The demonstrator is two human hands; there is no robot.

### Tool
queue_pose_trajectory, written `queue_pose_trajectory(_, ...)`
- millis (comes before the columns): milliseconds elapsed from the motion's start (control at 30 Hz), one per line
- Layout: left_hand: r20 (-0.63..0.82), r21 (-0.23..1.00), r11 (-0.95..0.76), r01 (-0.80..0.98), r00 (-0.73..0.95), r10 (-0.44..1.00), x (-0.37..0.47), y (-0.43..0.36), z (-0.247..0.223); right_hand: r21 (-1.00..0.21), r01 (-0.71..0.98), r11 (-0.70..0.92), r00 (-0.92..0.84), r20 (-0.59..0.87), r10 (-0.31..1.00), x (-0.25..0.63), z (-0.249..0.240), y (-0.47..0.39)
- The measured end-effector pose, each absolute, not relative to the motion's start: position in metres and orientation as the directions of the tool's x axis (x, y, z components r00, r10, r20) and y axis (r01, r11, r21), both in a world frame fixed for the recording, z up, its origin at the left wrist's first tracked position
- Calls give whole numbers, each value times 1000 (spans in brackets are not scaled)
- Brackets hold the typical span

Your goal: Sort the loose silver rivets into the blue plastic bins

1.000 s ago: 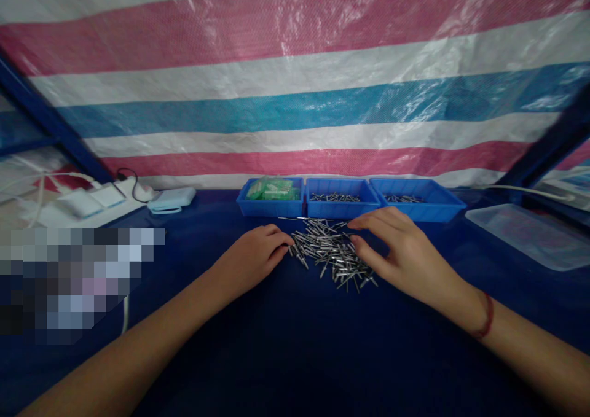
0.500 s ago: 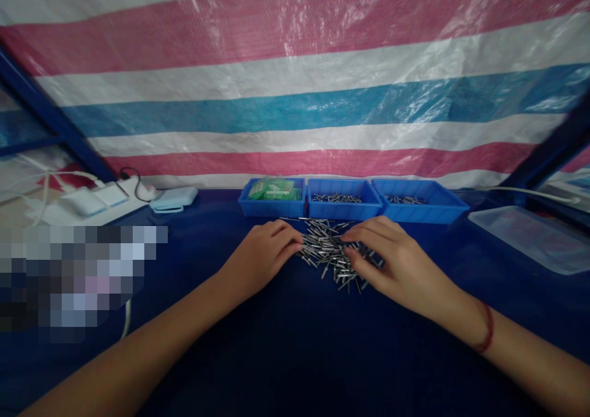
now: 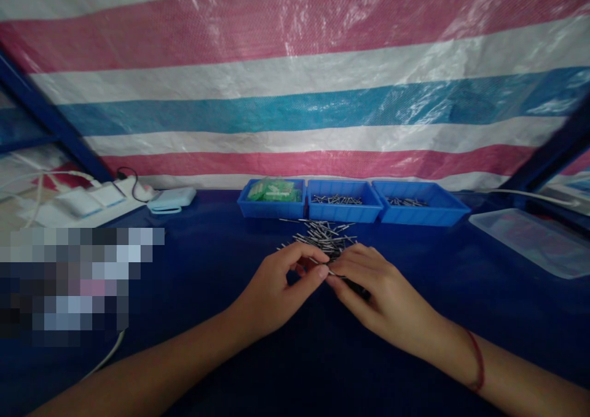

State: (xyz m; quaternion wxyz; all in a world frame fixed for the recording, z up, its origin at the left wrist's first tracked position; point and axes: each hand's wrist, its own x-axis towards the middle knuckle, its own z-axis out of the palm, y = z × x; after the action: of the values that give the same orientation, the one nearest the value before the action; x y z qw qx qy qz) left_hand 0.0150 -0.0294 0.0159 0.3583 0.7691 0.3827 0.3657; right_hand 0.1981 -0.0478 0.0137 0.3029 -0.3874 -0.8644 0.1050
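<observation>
A loose pile of thin silvery metal pins (image 3: 322,234) lies on the dark blue table, partly covered by both hands. My left hand (image 3: 288,285) pinches a thin metal pin (image 3: 330,272) between thumb and index finger at the pile's near edge. Right against those fingertips, my right hand (image 3: 380,285) curls over the near side of the pile. Its thumb and fingers close around pins, partly hidden under the palm; how many I cannot tell.
Behind the pile stand three blue bins: one with green packets (image 3: 274,191), the middle bin (image 3: 343,210) and right bin (image 3: 424,215) with metal pins. A clear plastic lid (image 3: 530,242) lies right. A light blue device (image 3: 171,200) and a power strip (image 3: 108,205) sit left.
Both hands have come closer to me and together, fingertips now meeting. The left hand moved right from the pile's side and now pinches a pin. Some pins shifted nearer with the hands.
</observation>
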Motion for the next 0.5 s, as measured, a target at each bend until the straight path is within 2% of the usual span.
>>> queue_pose_trajectory(200, 215, 899, -355, 255, 449, 867, 14, -27, 13, -438, 593, 676, -524, 428, 737, 194, 14, -48)
queue_pose_trajectory(500, 229, 874, -384, 299, 445, 866, 15, -27, 13, -489, 580, 652, -487, 433, 758, 194, 14, -49)
